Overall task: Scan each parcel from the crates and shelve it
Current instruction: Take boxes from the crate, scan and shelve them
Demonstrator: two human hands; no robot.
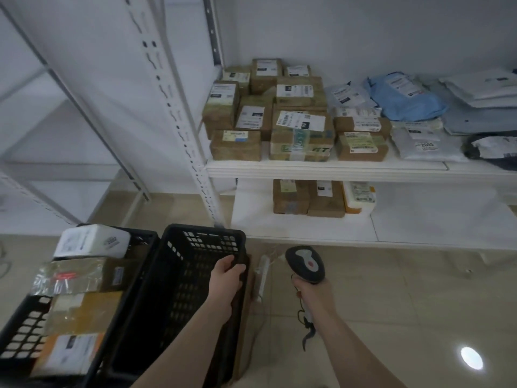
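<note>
Bare tiled floor [391, 289] open at lower right, below the white shelf [335, 170]. Left hand [226, 278], fingers curled over the right rim of the empty black lattice crate [179, 289]. Right hand [310, 292] grips a dark handheld scanner [305, 263]. Cardboard and poly-bag parcels [81, 278] fill the crate at lower left; taped boxes [296, 116] crowd the shelf.

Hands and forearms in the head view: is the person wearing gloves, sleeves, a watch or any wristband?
No. Both the left hand and the right hand are bare, without gloves. Both forearms are uncovered as far as the frame shows, with no sleeve edge, watch, ring or wristband visible.
</note>
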